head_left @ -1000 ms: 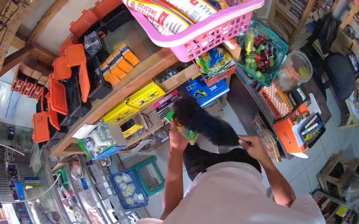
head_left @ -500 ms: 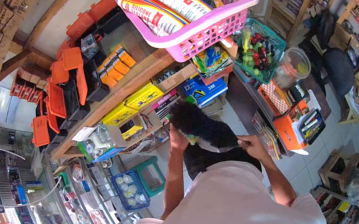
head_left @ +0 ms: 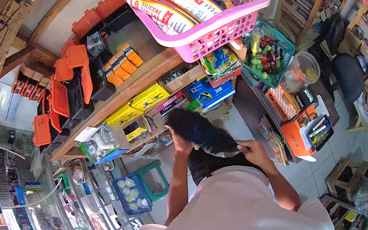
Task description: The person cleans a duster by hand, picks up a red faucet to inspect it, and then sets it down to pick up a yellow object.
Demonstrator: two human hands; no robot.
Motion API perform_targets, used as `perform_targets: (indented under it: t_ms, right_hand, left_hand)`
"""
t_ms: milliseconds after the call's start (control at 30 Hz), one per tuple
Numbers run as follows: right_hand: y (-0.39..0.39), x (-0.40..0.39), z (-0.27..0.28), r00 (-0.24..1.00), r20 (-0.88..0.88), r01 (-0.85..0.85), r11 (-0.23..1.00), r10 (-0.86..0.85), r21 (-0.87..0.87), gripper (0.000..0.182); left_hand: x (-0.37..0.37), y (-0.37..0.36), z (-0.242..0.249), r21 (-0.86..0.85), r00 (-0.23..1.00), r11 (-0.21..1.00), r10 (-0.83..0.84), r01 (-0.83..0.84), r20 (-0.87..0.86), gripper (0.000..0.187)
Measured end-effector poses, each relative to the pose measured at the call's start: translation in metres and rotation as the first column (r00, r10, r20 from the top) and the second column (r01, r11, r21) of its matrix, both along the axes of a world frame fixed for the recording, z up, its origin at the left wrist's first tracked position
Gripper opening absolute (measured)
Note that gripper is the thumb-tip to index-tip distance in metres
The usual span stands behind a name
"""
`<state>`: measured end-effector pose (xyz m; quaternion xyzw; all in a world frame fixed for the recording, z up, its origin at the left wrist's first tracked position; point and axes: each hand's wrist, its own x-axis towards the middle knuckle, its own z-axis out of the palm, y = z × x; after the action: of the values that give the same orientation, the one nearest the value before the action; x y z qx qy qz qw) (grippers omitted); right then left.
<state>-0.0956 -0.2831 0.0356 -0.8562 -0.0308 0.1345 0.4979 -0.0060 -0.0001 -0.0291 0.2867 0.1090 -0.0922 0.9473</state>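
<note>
A black fluffy duster (head_left: 200, 129) stretches slantwise between my two hands, in front of my dark trousers. My right hand (head_left: 252, 151) is closed around its thin end at the lower right. On the other side, my left hand (head_left: 179, 141) is raised against the bushy end, its fingers curled and partly covered by the dark fibres. A small yellowish-green bit shows just below the left hand, but what it belongs to is hidden.
Above my hands, a wooden shelf (head_left: 140, 87) carries a pink basket (head_left: 215, 36) of sealant tubes and orange-lidded bins (head_left: 59, 98). Beneath it sit yellow boxes (head_left: 136, 106) and a blue box (head_left: 213, 93). A green basket (head_left: 275, 75) stands right; a blue crate (head_left: 134, 210) lies lower left.
The duster has swung slightly lower and covers more of the space between my hands. My right hand has moved a little left, and my left hand slightly up and left.
</note>
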Motion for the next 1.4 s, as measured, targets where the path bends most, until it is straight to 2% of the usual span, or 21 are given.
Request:
perform_targets:
  t_ms: [67, 200, 300, 400, 500, 567, 633, 667, 767, 833, 867, 900, 933, 967, 1033, 1067, 1100, 1133, 1167, 1267, 1400]
  right_hand:
    - [0.003, 0.001, 0.001, 0.995, 0.075, 0.069, 0.996, -0.065, -0.053, 0.026]
    - [0.003, 0.004, 0.019, 0.999, -0.025, -0.044, 0.987, 0.041, -0.153, 0.025]
    - [0.000, 0.002, 0.002, 0.991, 0.127, 0.055, 0.996, -0.046, -0.068, 0.025]
    - [0.000, 0.001, 0.008, 0.995, 0.090, -0.032, 0.996, 0.039, -0.079, 0.026]
    - [0.001, 0.001, 0.012, 0.999, 0.042, 0.000, 0.995, 0.004, -0.102, 0.025]
    - [0.001, 0.000, 0.004, 1.000, 0.010, 0.008, 0.998, -0.008, -0.059, 0.025]
    - [0.000, -0.001, 0.002, 1.000, 0.001, -0.027, 0.999, 0.027, -0.046, 0.025]
    - [-0.001, -0.002, 0.002, 0.998, -0.007, -0.056, 0.998, 0.056, -0.035, 0.026]
    - [0.003, -0.004, 0.005, 0.999, 0.052, 0.010, 1.000, -0.009, -0.026, 0.025]
    - [0.001, -0.004, 0.004, 0.998, 0.018, -0.052, 0.999, 0.052, -0.001, 0.025]
    - [0.001, -0.005, 0.004, 0.994, -0.016, -0.105, 0.994, 0.106, 0.026, 0.025]
    - [0.002, -0.005, 0.005, 0.994, -0.017, -0.105, 0.994, 0.105, 0.027, 0.025]
    - [0.003, -0.003, 0.008, 0.998, -0.016, -0.066, 0.998, 0.066, -0.018, 0.026]
    - [0.004, -0.002, 0.009, 1.000, -0.015, -0.028, 0.998, 0.027, -0.063, 0.026]
    - [-0.002, -0.004, -0.002, 0.996, -0.033, -0.079, 0.996, 0.078, -0.042, 0.026]
    - [-0.003, -0.005, -0.007, 0.991, -0.051, -0.127, 0.992, 0.126, -0.019, 0.025]
    - [-0.003, -0.005, -0.009, 0.991, -0.051, -0.126, 0.992, 0.125, -0.018, 0.025]
    - [-0.003, -0.005, -0.011, 0.998, -0.010, -0.058, 0.998, 0.058, -0.020, 0.025]
    - [-0.004, -0.005, -0.011, 0.999, 0.031, 0.010, 1.000, -0.009, -0.020, 0.026]
    - [-0.009, -0.004, -0.009, 0.995, -0.077, -0.053, 0.997, 0.057, 0.050, 0.026]
    - [-0.012, -0.006, -0.017, 0.999, -0.029, -0.045, 0.999, 0.045, 0.005, 0.026]
  left_hand:
    - [0.002, 0.003, -0.006, 0.131, 0.980, 0.988, 0.098, -0.076, -0.171, 0.081]
    - [0.000, -0.008, 0.022, -0.042, 0.997, 0.996, 0.078, -0.078, -0.008, 0.081]
    - [0.001, -0.010, 0.026, 0.192, 0.972, 0.971, 0.173, -0.142, -0.156, 0.081]
    - [0.001, -0.001, 0.013, -0.016, 0.997, 0.999, 0.038, -0.039, -0.065, 0.080]
    - [0.004, 0.003, -0.007, 0.108, 0.975, 0.981, 0.174, -0.160, -0.139, 0.080]
    - [0.005, 0.016, -0.027, 0.111, 0.979, 0.980, 0.178, -0.167, -0.103, 0.075]
    - [0.000, 0.019, -0.010, -0.157, 0.973, 0.979, -0.093, 0.128, 0.210, 0.076]
    - [-0.002, 0.015, 0.001, -0.158, 0.973, 0.979, -0.094, 0.129, 0.210, 0.076]
    - [-0.003, -0.001, 0.045, -0.016, 0.957, 0.970, 0.237, -0.243, -0.166, 0.077]
    - [0.005, 0.017, -0.003, 0.082, 0.917, 0.936, 0.352, -0.343, -0.189, 0.078]
    - [0.008, 0.034, -0.034, -0.114, 0.982, 0.981, 0.165, -0.154, 0.095, 0.080]
    - [0.010, 0.043, -0.049, -0.240, 0.916, 0.966, 0.011, 0.094, 0.400, 0.081]
    - [0.001, 0.017, 0.018, -0.149, 0.989, 0.980, 0.143, -0.135, 0.041, 0.082]
    - [0.001, 0.009, 0.038, -0.150, 0.989, 0.979, 0.143, -0.135, 0.042, 0.082]
    - [0.001, 0.003, 0.054, -0.119, 0.938, 0.945, 0.277, -0.305, -0.209, 0.081]
    - [0.003, 0.030, -0.011, -0.307, 0.959, 0.951, 0.108, -0.023, 0.264, 0.082]
    - [0.007, 0.041, -0.033, -0.277, 0.960, 0.959, 0.126, -0.054, 0.250, 0.082]
    - [0.010, 0.037, -0.008, -0.246, 0.961, 0.966, 0.144, -0.084, 0.235, 0.081]
    - [0.003, 0.024, 0.015, -0.204, 0.981, 0.961, 0.191, -0.190, -0.013, 0.081]
    - [0.003, 0.015, 0.033, -0.058, 0.922, 0.928, 0.356, -0.367, -0.151, 0.083]
    - [0.006, 0.023, 0.026, -0.165, 0.968, 0.957, 0.248, -0.237, 0.045, 0.083]
